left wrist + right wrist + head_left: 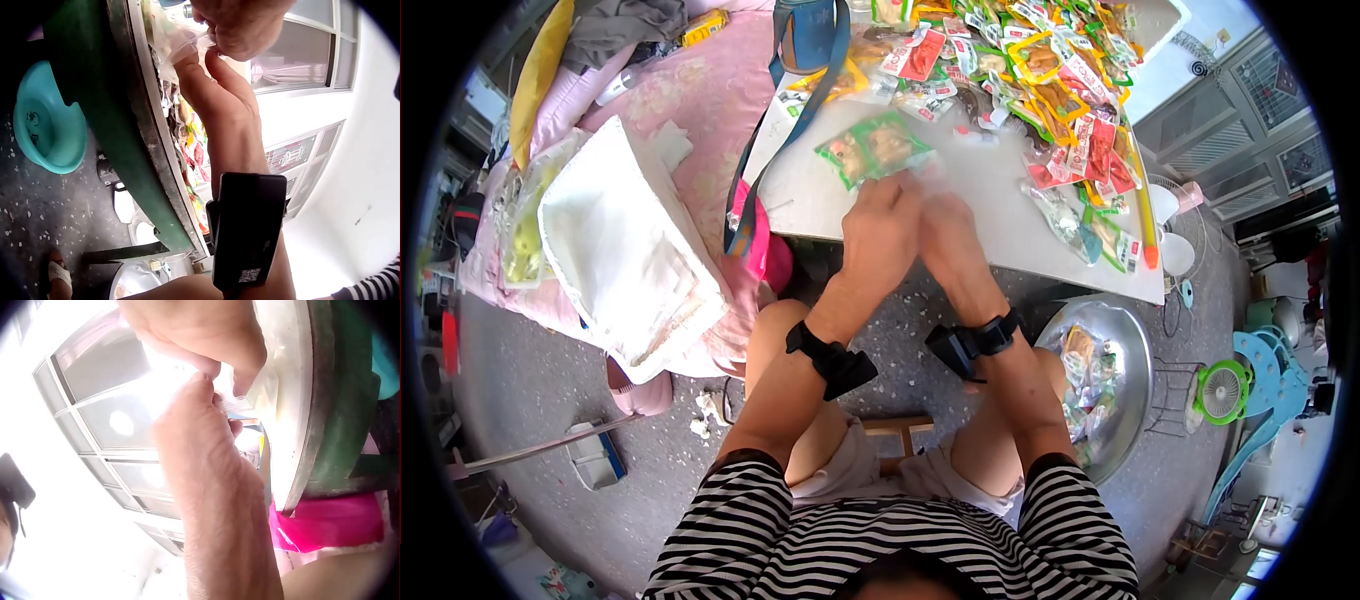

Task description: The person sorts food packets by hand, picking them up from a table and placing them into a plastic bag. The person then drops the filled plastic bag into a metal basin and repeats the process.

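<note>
head view shows both forearms converging at the near side of the table, left hand pinching the green packet just beyond, right hand close beside, its grip impossible to tell.

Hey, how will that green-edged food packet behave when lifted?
The green-edged food packet will probably flop, since its clear plastic looks thin and wrinkled. That shiny surface may be slippery. Its lumpy contents might shift.

Table: packet heap lies right rear, single packet left of it. Bed stands left; basin with packets, front right.
</note>
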Tool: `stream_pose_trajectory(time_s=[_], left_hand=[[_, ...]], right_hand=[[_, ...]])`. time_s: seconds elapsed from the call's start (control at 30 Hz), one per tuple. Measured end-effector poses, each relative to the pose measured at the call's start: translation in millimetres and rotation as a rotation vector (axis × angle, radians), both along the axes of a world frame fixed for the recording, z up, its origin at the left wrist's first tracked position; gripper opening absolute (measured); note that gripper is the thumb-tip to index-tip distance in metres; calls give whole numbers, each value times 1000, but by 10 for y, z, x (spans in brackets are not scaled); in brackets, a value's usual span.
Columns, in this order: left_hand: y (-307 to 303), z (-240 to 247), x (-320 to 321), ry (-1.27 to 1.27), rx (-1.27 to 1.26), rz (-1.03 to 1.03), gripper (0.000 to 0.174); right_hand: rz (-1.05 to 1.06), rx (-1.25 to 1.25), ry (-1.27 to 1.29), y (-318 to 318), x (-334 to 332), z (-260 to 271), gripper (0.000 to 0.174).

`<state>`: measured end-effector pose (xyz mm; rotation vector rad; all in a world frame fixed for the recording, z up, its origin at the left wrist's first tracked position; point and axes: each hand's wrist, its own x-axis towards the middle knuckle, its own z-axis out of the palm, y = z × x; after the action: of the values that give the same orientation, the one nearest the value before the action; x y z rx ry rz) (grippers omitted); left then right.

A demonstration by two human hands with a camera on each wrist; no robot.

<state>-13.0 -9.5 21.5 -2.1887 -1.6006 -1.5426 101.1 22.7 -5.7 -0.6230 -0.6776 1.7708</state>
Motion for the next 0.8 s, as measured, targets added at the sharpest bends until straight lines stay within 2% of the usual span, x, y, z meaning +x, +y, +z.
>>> stream_pose_trajectory(time_s=[0.1, 0.17, 0.23, 0.3, 0.4, 0.43, 0.53, 0.57, 0.67, 0.73, 0.8], left_hand=[[-12, 37, 20, -25, 7, -23, 35], [-5, 11, 15, -28, -1, -33, 32], [3, -11, -8, -9, -38, -26, 30], [-10, -49, -19, 26, -115, -10, 28], [-26, -56, -20, 63, -148, -39, 30], [-19, -75, -18, 87, -163, -28, 36], [-51, -48, 1, 147, -165, -9, 44], [-61, -45, 8, 172, -167, 1, 46], [-57, -48, 41, 257, -142, 29, 53], [-48, -68, 63, 322, -92, 55, 56], [-52, -91, 87, 342, -60, 69, 43]], right_hand=[[36, -1, 21, 18, -19, 81, 26], [75, 278, -177, 235, 98, -353, 23], [98, 377, -394, 235, 236, -298, 20], [106, 277, -631, -24, 381, 342, 18], [-27, 173, -911, 50, 657, 377, 21], [-128, 203, -951, 109, 730, 325, 27], [-391, 181, -918, 226, 701, 265, 33], [-357, 63, -862, 239, 643, 296, 35], [-80, 41, -654, 225, 527, 225, 30], [-92, 58, -477, 239, 501, 147, 28], [-101, 61, -363, 263, 529, 112, 26]])
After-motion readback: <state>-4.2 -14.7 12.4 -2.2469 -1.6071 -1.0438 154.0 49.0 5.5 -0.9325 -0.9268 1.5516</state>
